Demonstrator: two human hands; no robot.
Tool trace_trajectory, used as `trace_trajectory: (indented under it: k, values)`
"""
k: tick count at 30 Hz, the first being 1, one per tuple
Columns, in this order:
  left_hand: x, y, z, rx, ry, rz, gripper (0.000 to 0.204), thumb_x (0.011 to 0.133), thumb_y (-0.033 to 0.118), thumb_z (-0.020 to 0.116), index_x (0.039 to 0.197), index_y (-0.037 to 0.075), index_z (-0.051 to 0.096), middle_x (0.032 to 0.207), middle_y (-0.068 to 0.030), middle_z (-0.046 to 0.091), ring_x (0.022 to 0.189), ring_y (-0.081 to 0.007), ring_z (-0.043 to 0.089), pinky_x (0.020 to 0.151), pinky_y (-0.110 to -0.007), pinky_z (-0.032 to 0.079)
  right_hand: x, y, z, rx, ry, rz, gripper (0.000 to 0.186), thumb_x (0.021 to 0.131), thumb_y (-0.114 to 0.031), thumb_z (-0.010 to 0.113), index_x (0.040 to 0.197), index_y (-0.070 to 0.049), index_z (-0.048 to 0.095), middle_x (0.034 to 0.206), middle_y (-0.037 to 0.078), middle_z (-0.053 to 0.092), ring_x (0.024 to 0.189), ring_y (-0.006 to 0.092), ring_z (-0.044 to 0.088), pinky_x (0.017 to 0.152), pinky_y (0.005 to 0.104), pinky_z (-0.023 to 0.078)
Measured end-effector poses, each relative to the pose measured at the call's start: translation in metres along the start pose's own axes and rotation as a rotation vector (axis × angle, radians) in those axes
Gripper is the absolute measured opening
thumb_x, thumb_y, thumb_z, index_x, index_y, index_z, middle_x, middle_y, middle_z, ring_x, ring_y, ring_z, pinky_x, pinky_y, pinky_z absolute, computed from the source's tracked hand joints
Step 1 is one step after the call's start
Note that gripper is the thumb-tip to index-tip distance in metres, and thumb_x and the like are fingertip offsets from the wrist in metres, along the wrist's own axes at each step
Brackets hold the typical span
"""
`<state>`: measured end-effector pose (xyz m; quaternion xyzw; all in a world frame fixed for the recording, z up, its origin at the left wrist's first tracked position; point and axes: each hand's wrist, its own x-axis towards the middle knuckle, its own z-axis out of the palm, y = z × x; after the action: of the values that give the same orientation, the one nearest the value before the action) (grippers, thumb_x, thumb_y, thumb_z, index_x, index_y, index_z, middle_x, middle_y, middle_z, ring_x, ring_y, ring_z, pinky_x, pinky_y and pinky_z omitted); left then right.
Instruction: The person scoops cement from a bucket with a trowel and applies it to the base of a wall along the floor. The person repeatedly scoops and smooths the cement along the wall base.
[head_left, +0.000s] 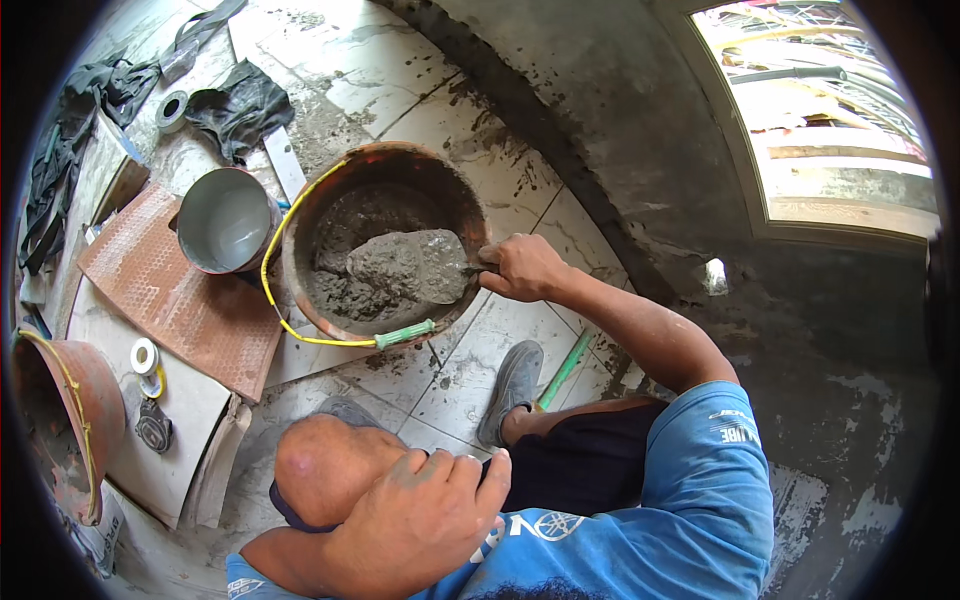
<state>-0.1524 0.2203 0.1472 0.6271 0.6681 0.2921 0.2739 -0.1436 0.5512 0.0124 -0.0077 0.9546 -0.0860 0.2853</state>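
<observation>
My right hand (pixel 525 268) is closed around the handle of a trowel (pixel 445 280) at the right rim of a large bucket (pixel 462 200). The trowel's blade lies inside the bucket, heaped with wet grey mortar (pixel 395 262). More mortar covers the bucket's bottom and is smeared on its inner wall. A yellow bail with a green grip (pixel 405 334) hangs down on the near side. My left hand (pixel 425 515) is beside my bent knee, back upward and smeared with grey. Its fingers curl under, so their tips and anything in them are hidden.
Left of the bucket are a smaller pail (pixel 228 222), a perforated brown board (pixel 185 290), a tape roll (pixel 145 356), a tape measure (pixel 153 426) and a second bucket (pixel 85 395). Dark cloth (pixel 240 108) lies farther back. A grey wall (pixel 620 120) with a window opening (pixel 825 115) stands right.
</observation>
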Motion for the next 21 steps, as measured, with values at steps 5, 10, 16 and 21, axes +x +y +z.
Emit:
trace_trajectory:
  k: [5, 10, 16, 21]
  values:
    - [0.015, 0.008, 0.006, 0.076, -0.002, -0.104, 0.06, 0.082, 0.042, 0.069, 0.125, 0.001, 0.061, 0.085, -0.0068, 0.056, 0.082, -0.0221, 0.058, 0.076, -0.036, 0.046, -0.066, 0.063, 0.002, 0.074, 0.101, 0.073, 0.027, 0.081, -0.03, 0.061, 0.079, -0.003, 0.063, 0.071, 0.023, 0.062, 0.075, 0.0439, 0.062, 0.068, 0.0522, 0.049]
    - [0.034, 0.028, 0.01, 0.07, -0.025, -0.355, 0.066, 0.074, 0.037, 0.075, 0.127, 0.002, 0.059, 0.09, -0.0101, 0.059, 0.087, -0.0293, 0.059, 0.08, -0.04, 0.046, -0.129, 0.13, 0.023, 0.153, 0.228, 0.48, 0.025, 0.082, -0.028, 0.065, 0.083, -0.003, 0.065, 0.074, 0.022, 0.065, 0.078, 0.0424, 0.064, 0.071, 0.0506, 0.051]
    - [0.056, 0.028, 0.035, 0.156, 0.033, -0.59, 0.066, 0.073, 0.038, 0.074, 0.127, 0.003, 0.059, 0.089, -0.0101, 0.06, 0.085, -0.0307, 0.057, 0.079, -0.042, 0.044, -0.177, 0.166, 0.058, 0.05, 0.142, 0.512, 0.028, 0.085, -0.031, 0.068, 0.086, -0.003, 0.067, 0.076, 0.021, 0.067, 0.077, 0.04, 0.066, 0.07, 0.0493, 0.051]
    - [0.06, 0.053, 0.043, 0.279, 0.092, -0.896, 0.066, 0.075, 0.041, 0.072, 0.128, 0.004, 0.059, 0.09, -0.0133, 0.06, 0.088, -0.0337, 0.058, 0.079, -0.043, 0.044, -0.156, 0.183, 0.052, 0.558, -0.202, 0.19, 0.03, 0.09, -0.027, 0.071, 0.078, 0.0, 0.064, 0.063, 0.014, 0.061, 0.064, 0.021, 0.065, 0.058, 0.0375, 0.049]
